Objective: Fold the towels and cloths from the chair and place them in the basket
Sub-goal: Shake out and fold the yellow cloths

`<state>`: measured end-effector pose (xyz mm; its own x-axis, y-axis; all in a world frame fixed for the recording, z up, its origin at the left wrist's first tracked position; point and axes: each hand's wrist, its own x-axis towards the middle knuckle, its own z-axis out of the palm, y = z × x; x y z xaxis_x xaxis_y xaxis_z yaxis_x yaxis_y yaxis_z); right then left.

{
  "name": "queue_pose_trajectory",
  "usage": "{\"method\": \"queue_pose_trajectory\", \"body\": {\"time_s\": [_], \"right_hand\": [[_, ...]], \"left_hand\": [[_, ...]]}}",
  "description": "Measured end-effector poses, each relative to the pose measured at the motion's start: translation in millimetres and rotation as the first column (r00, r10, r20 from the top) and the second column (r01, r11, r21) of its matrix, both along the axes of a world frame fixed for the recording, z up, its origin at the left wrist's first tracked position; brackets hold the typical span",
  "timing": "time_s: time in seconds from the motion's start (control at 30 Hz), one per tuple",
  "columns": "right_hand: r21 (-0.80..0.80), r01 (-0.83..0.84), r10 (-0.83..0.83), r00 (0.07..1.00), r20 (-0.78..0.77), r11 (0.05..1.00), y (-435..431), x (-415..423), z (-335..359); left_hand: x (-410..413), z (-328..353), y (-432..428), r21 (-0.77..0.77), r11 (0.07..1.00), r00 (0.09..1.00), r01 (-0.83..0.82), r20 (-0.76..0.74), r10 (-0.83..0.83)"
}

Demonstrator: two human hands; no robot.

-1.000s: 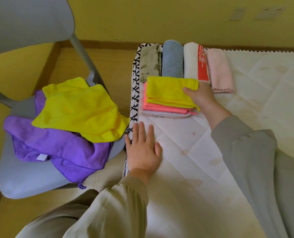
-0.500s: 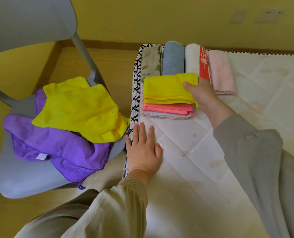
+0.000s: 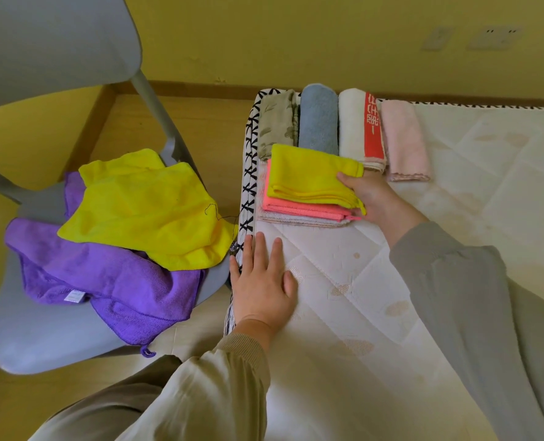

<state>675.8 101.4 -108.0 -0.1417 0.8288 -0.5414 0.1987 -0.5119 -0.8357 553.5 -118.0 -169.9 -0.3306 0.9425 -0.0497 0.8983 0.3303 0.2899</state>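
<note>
While the right hand (image 3: 369, 198) has its grip clamped on the right edge of the folded yellow cloth (image 3: 309, 173), thumb on top, that cloth lies on a pink cloth (image 3: 302, 210) by the left edge of the mattress (image 3: 471, 192). At six o'clock from the stack, the left hand (image 3: 261, 281) lies flat on the mattress border, fingers straight and holding nothing. At nine o'clock, the chair (image 3: 41, 338) carries a loose yellow cloth (image 3: 143, 211) over a purple towel (image 3: 111, 281). Four folded towels (image 3: 317, 122) line the far edge at twelve, and bare mattress spreads toward three.

Right hand (image 3: 370, 198) on folded yellow cloth (image 3: 305, 173)
</note>
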Motion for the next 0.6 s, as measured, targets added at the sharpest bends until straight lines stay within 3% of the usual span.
{"method": "queue_pose_trajectory", "body": {"time_s": [0.07, 0.13, 0.2, 0.23, 0.3, 0.37, 0.43, 0.6], "right_hand": [[0.123, -0.031, 0.023, 0.997, 0.072, 0.992, -3, 2, 0], [0.345, -0.151, 0.025, 0.939, 0.344, 0.926, -6, -2, 12], [0.551, -0.372, -0.103, 0.755, 0.648, 0.747, -13, -10, 27], [0.603, -0.5, -0.16, 0.672, 0.723, 0.622, -18, -17, 36], [0.555, -0.724, -0.098, 0.57, 0.816, 0.409, -25, -34, 45], [0.383, -0.878, 0.087, 0.422, 0.902, 0.286, -27, -46, 32], [0.249, -0.947, 0.198, 0.288, 0.937, 0.203, -28, -50, 9], [0.207, -0.97, 0.207, 0.23, 0.951, 0.126, -23, -42, -15]], "left_hand": [[0, 0, 0, 0.002, 1.0, 1.0, 0.002, -0.002, -0.002], [0, 0, 1, 0.004, 1.0, 1.0, 0.0, -0.001, 0.0], [0, 0, 1, 0.001, 1.0, 1.0, 0.002, -0.002, -0.002], [0, -1, 1, 0.0, 1.0, 1.0, 0.002, -0.003, -0.002], [0, -1, 2, 0.006, 1.0, 1.0, -0.006, 0.0, 0.006], [1, -1, 2, 0.0, 1.0, 1.0, -0.008, 0.004, 0.008], [1, -2, 1, 0.003, 1.0, 1.0, -0.009, 0.003, 0.009], [0, -4, 1, 0.004, 1.0, 1.0, -0.003, -0.012, 0.003]]}}
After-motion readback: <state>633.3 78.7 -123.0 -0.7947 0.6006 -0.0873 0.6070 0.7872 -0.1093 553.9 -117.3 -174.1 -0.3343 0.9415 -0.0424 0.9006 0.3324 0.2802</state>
